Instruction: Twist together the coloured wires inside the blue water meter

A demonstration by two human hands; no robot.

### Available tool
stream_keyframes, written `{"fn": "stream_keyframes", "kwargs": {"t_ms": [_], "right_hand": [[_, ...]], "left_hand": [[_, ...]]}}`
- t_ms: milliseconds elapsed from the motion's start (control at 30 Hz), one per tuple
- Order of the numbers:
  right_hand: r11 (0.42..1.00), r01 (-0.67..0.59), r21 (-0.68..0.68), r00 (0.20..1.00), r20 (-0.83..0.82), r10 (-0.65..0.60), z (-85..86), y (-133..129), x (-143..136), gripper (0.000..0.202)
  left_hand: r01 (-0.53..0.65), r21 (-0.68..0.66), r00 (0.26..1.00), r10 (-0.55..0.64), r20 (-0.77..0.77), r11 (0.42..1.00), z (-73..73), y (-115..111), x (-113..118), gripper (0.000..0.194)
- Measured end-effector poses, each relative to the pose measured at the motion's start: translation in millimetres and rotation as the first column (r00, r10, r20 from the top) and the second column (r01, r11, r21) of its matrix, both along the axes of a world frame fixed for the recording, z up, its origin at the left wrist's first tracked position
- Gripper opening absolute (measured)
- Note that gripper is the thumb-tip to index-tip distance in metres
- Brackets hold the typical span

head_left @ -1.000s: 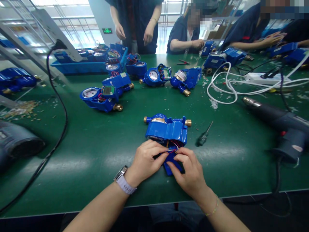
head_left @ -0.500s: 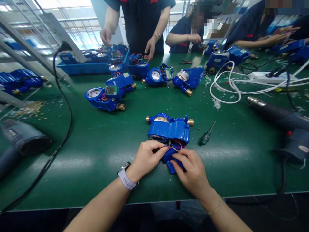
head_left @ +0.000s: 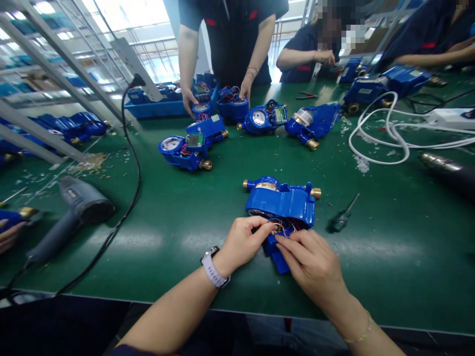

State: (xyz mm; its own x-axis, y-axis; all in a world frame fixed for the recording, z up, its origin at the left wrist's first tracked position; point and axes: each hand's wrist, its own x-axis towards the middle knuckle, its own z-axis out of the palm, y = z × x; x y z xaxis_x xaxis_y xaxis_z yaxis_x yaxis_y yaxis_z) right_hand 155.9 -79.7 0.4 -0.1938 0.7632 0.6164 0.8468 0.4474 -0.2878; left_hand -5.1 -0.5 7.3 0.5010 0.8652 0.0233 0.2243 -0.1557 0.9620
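A blue water meter (head_left: 280,200) with brass end fittings lies on its side on the green table, its wires (head_left: 284,226) coming out at the near edge. A small blue part (head_left: 279,254) lies just in front, joined to it by the wires. At the wires' left side, my left hand (head_left: 247,242) has thumb and forefinger pinched together. From the right, my right hand (head_left: 315,262) is closed, with its fingertips at the wires and the blue part's top. The fingertips partly hide what each hand grips.
A screwdriver (head_left: 342,217) lies right of the meter. Heat guns lie at the left (head_left: 79,207) and right (head_left: 449,173). More meters (head_left: 185,148) and white cable (head_left: 393,158) lie beyond. A person's hands (head_left: 190,101) touch meters opposite; another hand (head_left: 11,237) shows far left.
The view has shifted left, so things appear further right. My fingers have moved slightly at the wires. The person opposite has lowered both hands onto meters. A hand has appeared at far left.
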Motion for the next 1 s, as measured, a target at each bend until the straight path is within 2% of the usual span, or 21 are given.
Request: {"fn": "stream_keyframes", "kwargs": {"t_ms": [167, 300, 533, 800, 1000], "right_hand": [[0.999, -0.028, -0.018, 1.0, 0.013, 0.028, 1.9, 4.7, -0.7, 0.017], [0.999, -0.036, -0.028, 0.999, -0.001, 0.036, 0.4, 5.0, 1.9, 0.015], [0.998, -0.042, -0.035, 0.994, -0.106, 0.038, 1.8, 2.6, 1.0, 0.012], [0.998, 0.003, -0.061, 0.984, -0.176, -0.014, 0.7, 4.8, -3.0, 0.01], [0.992, 0.027, -0.126, 0.97, -0.237, -0.057, 5.5, 6.1, -5.4, 0.017]], "left_hand": [[-0.014, -0.029, 1.0, 0.015, 0.021, 0.999, 1.2, 0.2, 0.4, 0.031], [0.024, -0.051, 0.999, -0.022, 0.048, 0.998, 2.9, 0.7, -0.4, 0.031], [0.076, -0.057, 0.996, -0.073, 0.055, 0.995, 11.1, -0.6, -2.7, 0.015], [0.102, -0.02, 0.995, -0.102, 0.02, 0.995, 12.0, -3.1, -2.9, 0.014], [0.104, -0.042, 0.994, -0.103, 0.029, 0.994, 11.7, -2.1, -2.4, 0.018]]}}
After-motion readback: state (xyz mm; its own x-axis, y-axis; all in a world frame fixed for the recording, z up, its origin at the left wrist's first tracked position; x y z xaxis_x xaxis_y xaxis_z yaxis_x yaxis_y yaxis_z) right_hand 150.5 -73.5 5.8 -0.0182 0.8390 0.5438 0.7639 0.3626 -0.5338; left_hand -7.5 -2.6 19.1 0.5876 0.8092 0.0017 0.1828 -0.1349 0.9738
